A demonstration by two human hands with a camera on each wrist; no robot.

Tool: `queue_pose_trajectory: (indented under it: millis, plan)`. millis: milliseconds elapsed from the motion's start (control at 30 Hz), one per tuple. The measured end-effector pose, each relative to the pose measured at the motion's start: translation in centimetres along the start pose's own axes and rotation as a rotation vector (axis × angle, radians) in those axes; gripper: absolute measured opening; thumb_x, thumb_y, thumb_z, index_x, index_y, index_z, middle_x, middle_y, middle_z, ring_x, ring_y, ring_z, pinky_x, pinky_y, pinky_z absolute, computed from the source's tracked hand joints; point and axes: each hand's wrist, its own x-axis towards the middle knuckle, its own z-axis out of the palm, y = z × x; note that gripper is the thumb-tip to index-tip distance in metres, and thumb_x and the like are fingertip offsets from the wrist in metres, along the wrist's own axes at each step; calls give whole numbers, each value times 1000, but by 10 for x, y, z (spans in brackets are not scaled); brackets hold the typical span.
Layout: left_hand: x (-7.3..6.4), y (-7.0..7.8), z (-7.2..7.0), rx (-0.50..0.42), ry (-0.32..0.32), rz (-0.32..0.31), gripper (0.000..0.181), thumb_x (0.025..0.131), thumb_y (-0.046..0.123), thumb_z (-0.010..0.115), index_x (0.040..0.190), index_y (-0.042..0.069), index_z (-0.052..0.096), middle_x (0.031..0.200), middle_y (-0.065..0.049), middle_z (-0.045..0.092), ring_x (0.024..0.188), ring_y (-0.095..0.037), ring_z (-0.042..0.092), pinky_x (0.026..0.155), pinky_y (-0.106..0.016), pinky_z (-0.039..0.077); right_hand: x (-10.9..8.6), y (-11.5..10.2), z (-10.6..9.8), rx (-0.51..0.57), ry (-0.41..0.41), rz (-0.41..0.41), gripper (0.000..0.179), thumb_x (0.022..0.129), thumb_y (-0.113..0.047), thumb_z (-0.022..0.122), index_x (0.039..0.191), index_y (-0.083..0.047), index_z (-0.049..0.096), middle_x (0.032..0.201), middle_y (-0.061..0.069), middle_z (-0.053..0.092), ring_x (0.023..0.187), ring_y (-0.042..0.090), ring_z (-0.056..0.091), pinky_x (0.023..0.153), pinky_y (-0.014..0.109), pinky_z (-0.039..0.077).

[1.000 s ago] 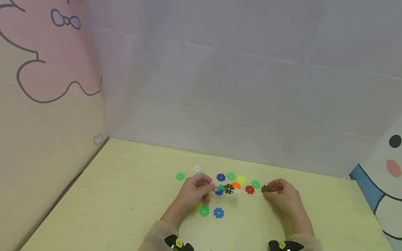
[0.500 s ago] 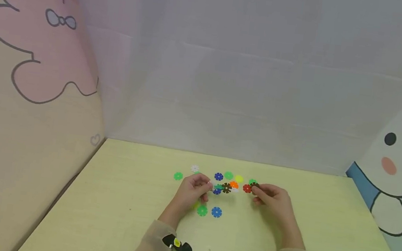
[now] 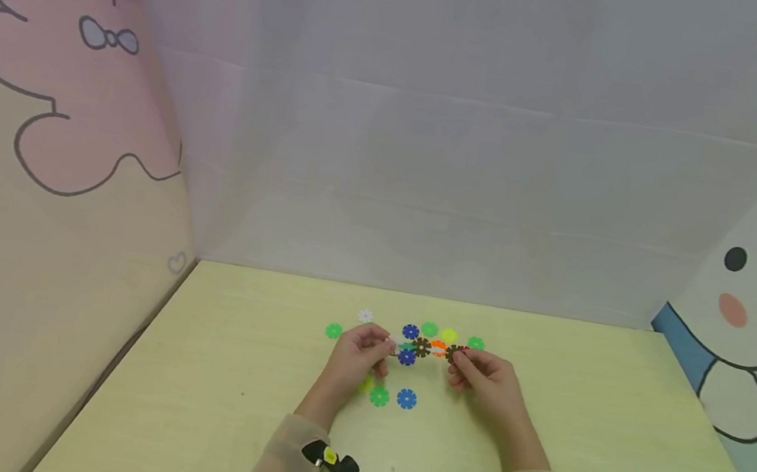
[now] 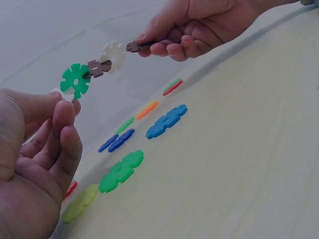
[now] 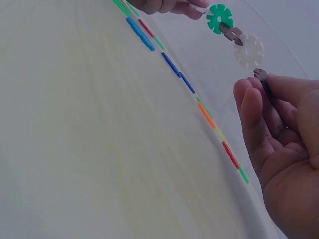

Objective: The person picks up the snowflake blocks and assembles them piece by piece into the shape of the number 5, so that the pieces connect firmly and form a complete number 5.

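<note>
My left hand (image 3: 352, 359) pinches a white notched plastic disc (image 4: 65, 94) at one end of a short chain of snowflake discs. From it the chain runs on through a green disc (image 4: 76, 80), a brown disc (image 4: 99, 68) and a white disc (image 4: 113, 56). Between thumb and fingers, my right hand (image 3: 490, 387) grips another brown disc (image 5: 259, 74). Its edge is right at the chain's far white disc in both wrist views. Both hands are raised above the table, and the fingers partly cover the discs they hold.
Several loose discs lie flat on the table (image 3: 222, 436). Nearest the sleeves are a green disc (image 3: 380, 396) and a blue disc (image 3: 407, 399). Farther back are a dark blue disc (image 3: 410, 331) and a yellow disc (image 3: 449, 335). A pale curtain (image 3: 388, 151) hangs behind.
My right hand has come leftward with the brown disc, from the right of the loose discs up to the chain's white end. The left hand has stayed nearly in place.
</note>
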Motion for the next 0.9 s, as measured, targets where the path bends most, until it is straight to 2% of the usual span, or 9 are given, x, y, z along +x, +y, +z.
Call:
queue_pose_trajectory:
  millis: [200,633,900]
  plan:
    - [-1,0,-2,-14,4,1,23,94,26,73,105,7,67,104,-32,69,61,-12,63,59,-25,55,-1,-1,1,14,7,-22,35,98,-24,69,114,6,69,95,23,76,73,13,72,68,28,62]
    - [0,-1,-1,-2,-10,10,22,95,28,73,105,9,67,96,-14,74,61,-13,63,59,-26,57,-2,0,1,0,-10,-55,34,97,-29,70,111,2,73,99,29,73,73,14,70,68,29,62]
    - [-1,1,0,-4,6,16,20,95,27,72,103,9,67,95,-14,74,60,-12,62,58,-24,54,-3,-2,0,-15,-1,-75,35,99,-27,68,115,4,71,99,25,75,74,12,71,69,28,61]
